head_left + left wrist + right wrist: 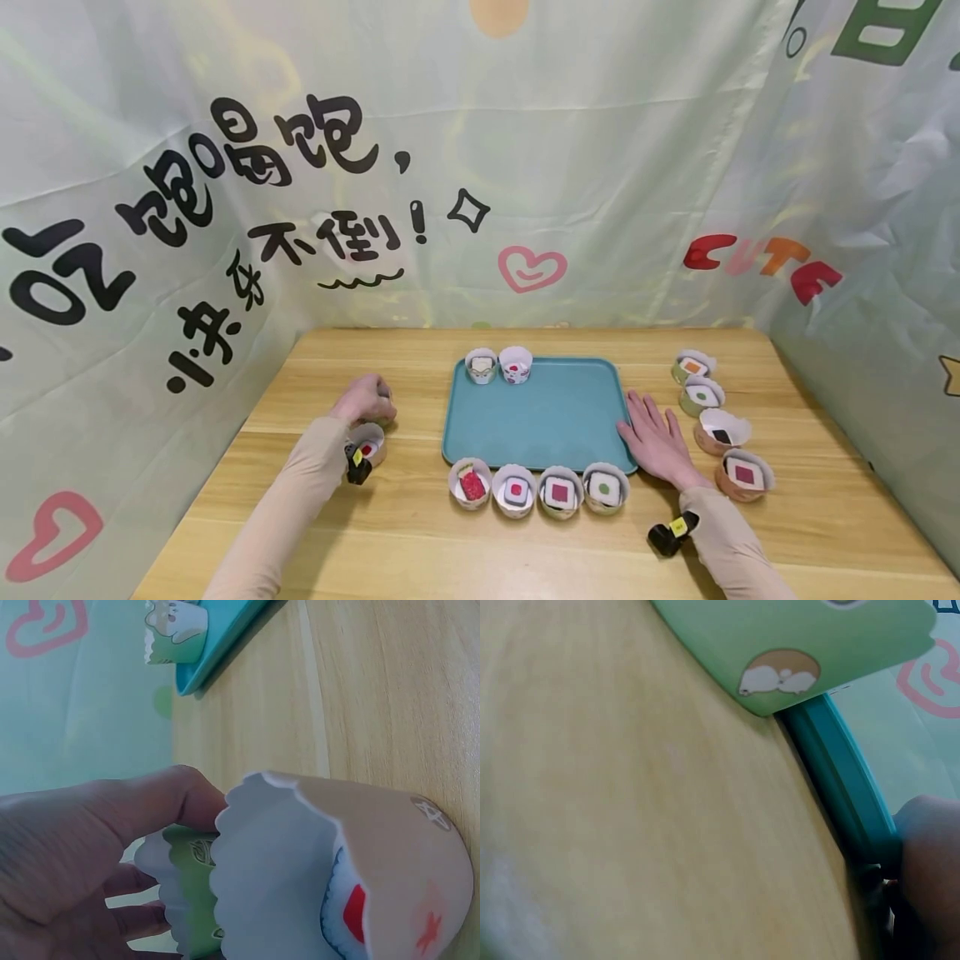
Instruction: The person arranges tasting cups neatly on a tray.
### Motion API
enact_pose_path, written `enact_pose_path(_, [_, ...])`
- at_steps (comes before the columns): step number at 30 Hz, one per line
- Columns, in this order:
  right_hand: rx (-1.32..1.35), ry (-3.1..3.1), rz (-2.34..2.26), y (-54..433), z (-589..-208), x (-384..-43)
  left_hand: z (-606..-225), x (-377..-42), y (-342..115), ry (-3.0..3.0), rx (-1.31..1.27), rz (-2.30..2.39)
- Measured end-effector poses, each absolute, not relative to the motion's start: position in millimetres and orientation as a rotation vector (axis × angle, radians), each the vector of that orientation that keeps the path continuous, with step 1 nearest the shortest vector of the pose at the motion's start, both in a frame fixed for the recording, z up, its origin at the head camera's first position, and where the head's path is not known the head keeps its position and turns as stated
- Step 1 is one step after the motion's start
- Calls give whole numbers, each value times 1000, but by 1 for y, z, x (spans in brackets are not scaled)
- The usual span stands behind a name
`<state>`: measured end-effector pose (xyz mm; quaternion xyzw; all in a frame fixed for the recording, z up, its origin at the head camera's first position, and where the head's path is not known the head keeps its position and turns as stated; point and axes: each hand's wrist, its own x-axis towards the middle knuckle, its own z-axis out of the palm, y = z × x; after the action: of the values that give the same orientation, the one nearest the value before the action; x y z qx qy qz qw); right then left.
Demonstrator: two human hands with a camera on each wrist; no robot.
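At the left side of the table my left hand (364, 400) grips a green paper cup (195, 892), thumb on one side and fingers on the other. In the head view the hand mostly hides that cup. Close in front of it stands a beige paper cup (409, 855) holding a white sushi piece with a red centre (355, 913). My right hand (657, 437) lies palm down with spread fingers at the right edge of the blue tray (540, 421), its thumb at the rim. Two paper cups, one with a pale piece (482, 367), stand at the tray's back left corner.
Several sushi cups line the tray's front edge, among them one with a red-topped piece (472, 485) and one with a green-centred piece (604, 488). Right of my right hand, more cups form a column, the nearest holding a purple-centred piece (744, 475). Printed cloth (600, 167) hangs behind the table.
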<state>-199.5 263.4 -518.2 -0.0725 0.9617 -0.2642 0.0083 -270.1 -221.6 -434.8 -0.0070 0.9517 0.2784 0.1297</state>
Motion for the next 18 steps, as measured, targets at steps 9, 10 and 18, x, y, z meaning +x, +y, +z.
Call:
enact_pose_path(9, [-233,3006,-833,264,-518,-199,-432,-272,-219,2808,-48,895])
enact_pose_path(10, [-235,3007,-833,264,-518,-199,-432,-271,-218,2811,-42,910])
enact_pose_path(18, [-233,3004,-834,264,-517,-199,-432,-271,-216,2870,4,908])
